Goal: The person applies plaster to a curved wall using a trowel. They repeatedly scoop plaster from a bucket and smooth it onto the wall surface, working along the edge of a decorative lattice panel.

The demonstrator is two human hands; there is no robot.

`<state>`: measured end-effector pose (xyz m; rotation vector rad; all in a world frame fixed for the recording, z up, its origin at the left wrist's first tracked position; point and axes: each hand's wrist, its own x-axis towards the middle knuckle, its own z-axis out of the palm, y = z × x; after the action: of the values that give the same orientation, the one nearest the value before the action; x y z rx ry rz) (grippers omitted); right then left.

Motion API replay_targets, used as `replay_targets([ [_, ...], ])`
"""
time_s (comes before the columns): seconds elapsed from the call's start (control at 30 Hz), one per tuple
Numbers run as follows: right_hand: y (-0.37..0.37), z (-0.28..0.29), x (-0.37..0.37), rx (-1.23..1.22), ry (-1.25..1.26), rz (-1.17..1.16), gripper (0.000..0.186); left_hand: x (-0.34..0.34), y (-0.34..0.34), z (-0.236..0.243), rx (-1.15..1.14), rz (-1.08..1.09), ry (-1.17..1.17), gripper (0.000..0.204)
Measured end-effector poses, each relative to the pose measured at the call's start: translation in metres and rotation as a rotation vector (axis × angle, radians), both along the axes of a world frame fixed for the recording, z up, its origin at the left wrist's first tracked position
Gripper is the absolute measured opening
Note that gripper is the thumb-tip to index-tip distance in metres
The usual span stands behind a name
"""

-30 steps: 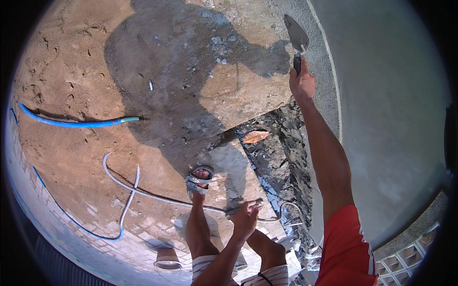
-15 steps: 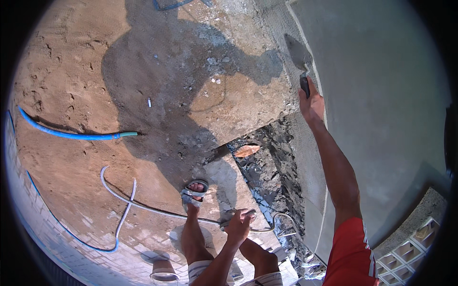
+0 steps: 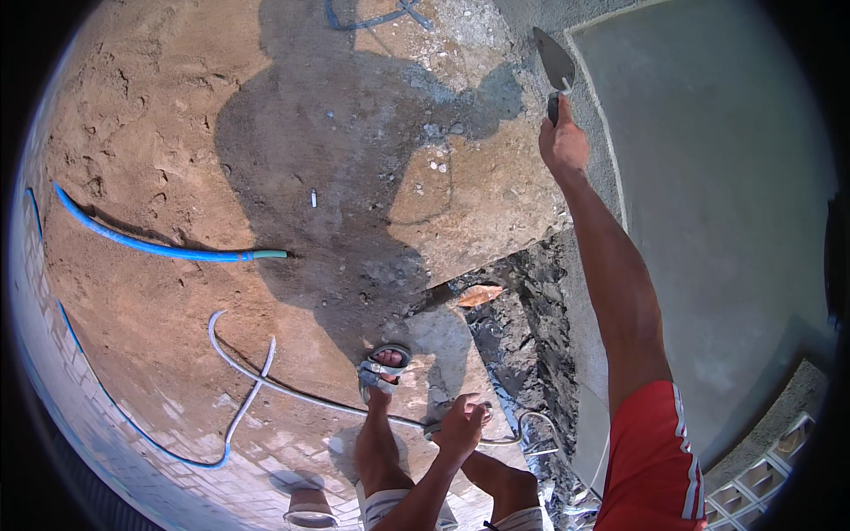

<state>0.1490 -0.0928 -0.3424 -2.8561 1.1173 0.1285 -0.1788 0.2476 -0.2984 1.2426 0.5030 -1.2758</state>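
Note:
My right hand (image 3: 565, 146) grips the dark handle of a pointed trowel (image 3: 555, 59), whose blade lies over the rough grey strip beside a smooth grey cement surface (image 3: 717, 177); contact is unclear. My left hand (image 3: 461, 427) hangs low above my right sandalled foot, fingers loosely bent and apart, with nothing visible in them. My left sandal (image 3: 385, 361) rests on sandy ground. Between the dirt slab and the cement runs a broken trench (image 3: 531, 319) with dark rubble and a dry leaf (image 3: 481, 296).
A blue hose (image 3: 155, 241) and a looped grey hose (image 3: 239, 358) lie on the sandy ground (image 3: 133, 106). A bucket (image 3: 310, 518) stands on pavers at the lower edge. Pale openwork blocks (image 3: 753, 487) border the cement at lower right. A dark shadow covers the middle ground.
My right hand and trowel dipped, then rose in the picture to beside the corner of the smooth cement's pale edge. The view shifted, so the ground and hoses appear farther right and lower than at first.

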Motion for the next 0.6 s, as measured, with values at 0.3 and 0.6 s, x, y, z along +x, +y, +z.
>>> replay_targets([
  [0.3,0.008,-0.002,0.009,-0.022,-0.042,-0.02,0.059,0.002,0.001,-0.007,0.02,-0.012,0.011,0.034],
  [0.6,0.011,-0.011,0.019,-0.039,0.038,-0.04,0.061,0.016,0.004,-0.006,0.026,-0.055,-0.02,0.034],
])
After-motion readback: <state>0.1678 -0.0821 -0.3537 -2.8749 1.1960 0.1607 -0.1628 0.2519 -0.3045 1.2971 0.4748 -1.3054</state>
